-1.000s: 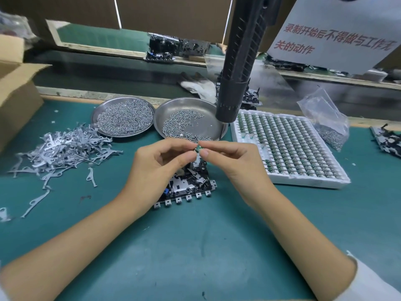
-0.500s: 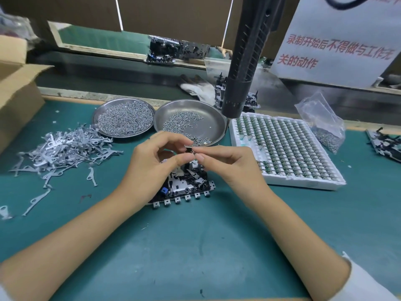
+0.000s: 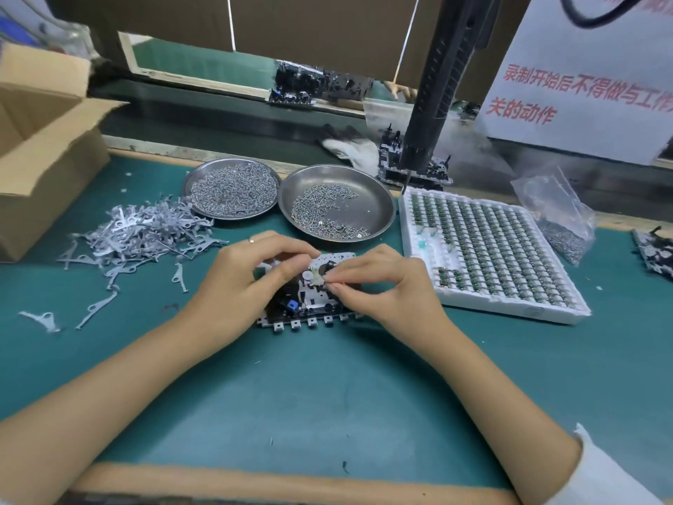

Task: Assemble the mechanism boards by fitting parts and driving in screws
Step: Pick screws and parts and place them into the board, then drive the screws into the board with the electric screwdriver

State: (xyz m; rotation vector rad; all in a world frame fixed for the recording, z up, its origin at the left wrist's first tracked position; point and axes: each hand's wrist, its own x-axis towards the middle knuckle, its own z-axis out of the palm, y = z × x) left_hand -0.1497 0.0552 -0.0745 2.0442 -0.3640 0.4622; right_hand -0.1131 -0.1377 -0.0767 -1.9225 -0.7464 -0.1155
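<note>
A black and metal mechanism board [image 3: 309, 304] lies flat on the green mat in front of me, with a blue part near its front edge. My left hand [image 3: 240, 286] rests on the board's left side, thumb and fingers pressing on it. My right hand [image 3: 382, 286] pinches a small part [image 3: 320, 280] between thumb and forefinger, held down against the board's middle. A hanging electric screwdriver [image 3: 437, 92] dangles above and behind, untouched.
Two steel dishes of screws [image 3: 233, 191] [image 3: 335, 209] sit behind the board. A white tray of small green parts [image 3: 484, 246] lies to the right, a screw bag [image 3: 557, 220] beyond it. Grey metal levers [image 3: 138, 231] are heaped at left beside a cardboard box [image 3: 40, 147].
Both hands have come down from mid-air onto the board; the small part once held up between my fingertips is now pressed against the board.
</note>
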